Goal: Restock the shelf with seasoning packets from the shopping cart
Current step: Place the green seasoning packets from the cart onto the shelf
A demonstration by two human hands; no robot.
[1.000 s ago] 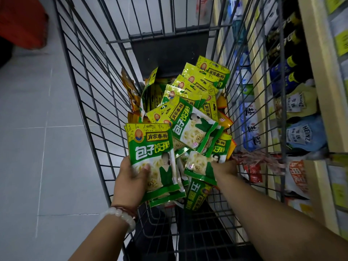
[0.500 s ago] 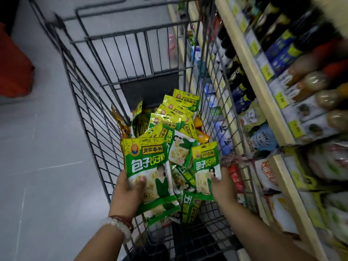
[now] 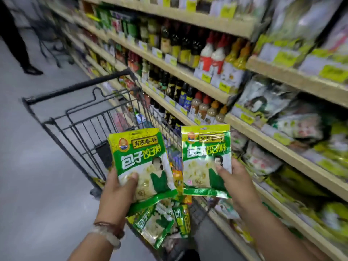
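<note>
Both hands had risen from the cart: my left hand gripped a packet stack, my right hand pinched one seasoning packet beside the shelf.

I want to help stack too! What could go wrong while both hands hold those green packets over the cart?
The left hand pinches a stack of glossy green-and-yellow seasoning packets by its lower edge only; one might slide out and fall. The right hand holds its single green packet by one corner, so it could slip. Reaching across might knock the red-capped sauce bottles.
</note>
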